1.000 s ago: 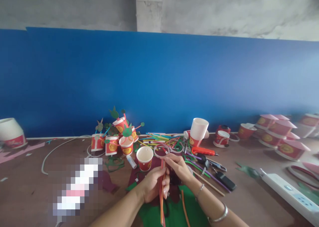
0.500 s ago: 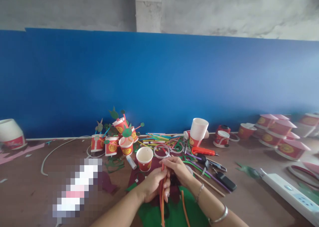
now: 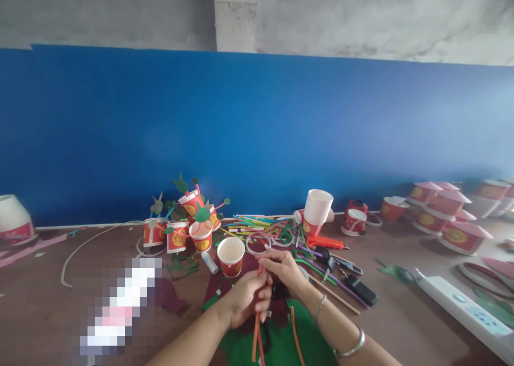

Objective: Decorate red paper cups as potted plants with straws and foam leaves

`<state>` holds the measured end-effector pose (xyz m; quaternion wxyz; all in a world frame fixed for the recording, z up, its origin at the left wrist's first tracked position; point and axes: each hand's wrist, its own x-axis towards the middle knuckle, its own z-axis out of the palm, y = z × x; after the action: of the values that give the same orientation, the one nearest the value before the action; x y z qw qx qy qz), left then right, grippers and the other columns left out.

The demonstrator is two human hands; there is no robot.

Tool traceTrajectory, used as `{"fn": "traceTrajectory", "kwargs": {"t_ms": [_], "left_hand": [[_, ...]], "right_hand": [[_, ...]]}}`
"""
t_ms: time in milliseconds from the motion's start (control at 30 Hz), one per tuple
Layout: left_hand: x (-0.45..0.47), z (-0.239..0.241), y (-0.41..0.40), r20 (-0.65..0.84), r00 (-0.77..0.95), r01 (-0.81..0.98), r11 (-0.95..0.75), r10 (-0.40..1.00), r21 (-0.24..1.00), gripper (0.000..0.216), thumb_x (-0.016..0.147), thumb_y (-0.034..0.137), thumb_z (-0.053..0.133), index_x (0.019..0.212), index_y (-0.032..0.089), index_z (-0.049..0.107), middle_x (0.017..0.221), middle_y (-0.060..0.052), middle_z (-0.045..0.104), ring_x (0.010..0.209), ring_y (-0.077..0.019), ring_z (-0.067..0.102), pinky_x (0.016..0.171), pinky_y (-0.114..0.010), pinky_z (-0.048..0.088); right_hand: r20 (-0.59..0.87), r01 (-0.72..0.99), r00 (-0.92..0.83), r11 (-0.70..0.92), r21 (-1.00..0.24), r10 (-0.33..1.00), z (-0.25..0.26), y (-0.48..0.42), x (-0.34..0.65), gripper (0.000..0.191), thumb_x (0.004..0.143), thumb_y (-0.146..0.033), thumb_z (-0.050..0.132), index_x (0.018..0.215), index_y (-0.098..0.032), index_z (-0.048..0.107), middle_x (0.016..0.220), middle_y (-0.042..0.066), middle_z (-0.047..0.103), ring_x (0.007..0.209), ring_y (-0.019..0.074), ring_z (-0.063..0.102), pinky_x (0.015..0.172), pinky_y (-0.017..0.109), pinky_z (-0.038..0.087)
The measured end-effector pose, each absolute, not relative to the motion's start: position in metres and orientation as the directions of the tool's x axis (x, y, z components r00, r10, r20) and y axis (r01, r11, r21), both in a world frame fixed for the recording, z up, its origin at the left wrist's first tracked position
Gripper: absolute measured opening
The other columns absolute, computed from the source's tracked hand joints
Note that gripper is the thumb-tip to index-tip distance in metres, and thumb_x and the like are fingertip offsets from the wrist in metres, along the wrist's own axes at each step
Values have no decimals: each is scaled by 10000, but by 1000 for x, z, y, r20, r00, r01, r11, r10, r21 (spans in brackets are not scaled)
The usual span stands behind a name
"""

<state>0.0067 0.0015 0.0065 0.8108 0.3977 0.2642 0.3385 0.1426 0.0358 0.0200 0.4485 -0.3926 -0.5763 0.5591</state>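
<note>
My left hand [image 3: 241, 301] is closed around a bundle of orange and red straws [image 3: 256, 336] that hang down below it. My right hand [image 3: 283, 272] pinches the top ends of the same straws, just above the left hand. Both hands sit over a green sheet [image 3: 281, 344] and a dark red sheet [image 3: 225, 285] at the near edge of the brown table [image 3: 48, 307]. A red paper cup [image 3: 231, 256] stands open just beyond my left hand, with a thin ring [image 3: 259, 244] lying behind the fingertips.
A cluster of decorated red cups with green leaves [image 3: 184, 221] stands at the back left. Loose coloured straws [image 3: 261, 224], a tilted white cup [image 3: 317, 210], an orange cutter [image 3: 325, 243], keys [image 3: 345, 272] and a white power strip [image 3: 461, 307] lie to the right. More lidded cups [image 3: 450, 216] line the blue wall.
The straws have slid down through my hands, so they hang lower below the left hand. The view has shifted slightly left.
</note>
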Motion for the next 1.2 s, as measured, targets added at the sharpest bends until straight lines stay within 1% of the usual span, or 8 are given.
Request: {"fn": "traceTrajectory", "kwargs": {"t_ms": [167, 267, 367, 600, 767, 900, 1000, 1200], "left_hand": [[6, 8, 3, -152, 598, -359, 433, 787, 827, 362, 761, 507, 614, 821, 189, 452, 521, 107, 374, 352, -38, 285, 363, -197, 364], [5, 7, 3, -130, 606, -361, 417, 785, 834, 355, 770, 506, 604, 822, 188, 456, 532, 99, 393, 359, -43, 302, 370, -205, 373], [5, 8, 2, -110, 621, -356, 404, 776, 842, 343, 796, 510, 573, 830, 188, 463, 551, 86, 419, 370, -49, 327, 391, -217, 384], [2, 7, 2, -115, 635, -345, 414, 764, 843, 303, 838, 480, 533, 862, 182, 486, 573, 79, 407, 382, -47, 315, 385, -199, 303], [2, 8, 2, -116, 653, -350, 433, 749, 831, 299, 833, 472, 550, 854, 179, 494, 555, 88, 376, 385, -48, 315, 413, -214, 357], [2, 7, 2, -105, 636, -366, 419, 764, 831, 305, 822, 472, 561, 845, 175, 495, 569, 71, 432, 411, -62, 388, 457, -250, 435], [3, 5, 3, -99, 615, -387, 409, 782, 827, 320, 816, 487, 562, 844, 177, 489, 586, 60, 466, 434, -71, 430, 496, -282, 475], [4, 3, 3, -69, 613, -410, 391, 787, 824, 339, 819, 502, 561, 846, 174, 483, 584, 55, 474, 438, -75, 442, 488, -280, 486]], "right_hand": [[-67, -228, -269, -131, -965, 961, 21, 38, 145, 416, 743, -531, 635, 867, -139, 702, 514, -52, 487, 422, 58, 432, 428, 194, 306], [-103, -148, -338, -160, -976, 936, 23, 38, 147, 403, 720, -511, 670, 705, -108, 676, 488, -31, 503, 431, 60, 432, 440, 198, 294], [-94, -58, -394, -126, -990, 914, 24, 36, 147, 402, 693, -498, 700, 637, -103, 655, 438, -23, 509, 405, 54, 397, 425, 199, 241], [-28, -61, -393, -56, -997, 919, 27, 34, 145, 407, 712, -507, 680, 621, -111, 650, 386, -46, 472, 375, 37, 330, 418, 202, 196], [-40, -84, -400, -80, -993, 916, 23, 35, 146, 414, 715, -506, 681, 610, -107, 644, 394, -19, 513, 375, 50, 384, 426, 201, 225], [-28, -33, -366, -44, -998, 930, 19, 38, 145, 458, 746, -550, 632, 637, -106, 658, 413, -17, 516, 389, 48, 373, 424, 199, 223], [-20, 3, -353, -20, -1000, 935, 20, 37, 146, 525, 775, -599, 565, 582, -115, 633, 437, -13, 508, 419, 56, 383, 430, 200, 244], [-9, 60, -423, 18, -998, 906, 31, 32, 148, 431, 706, -541, 674, 661, -113, 675, 467, -36, 479, 441, 55, 349, 429, 199, 216]]}}
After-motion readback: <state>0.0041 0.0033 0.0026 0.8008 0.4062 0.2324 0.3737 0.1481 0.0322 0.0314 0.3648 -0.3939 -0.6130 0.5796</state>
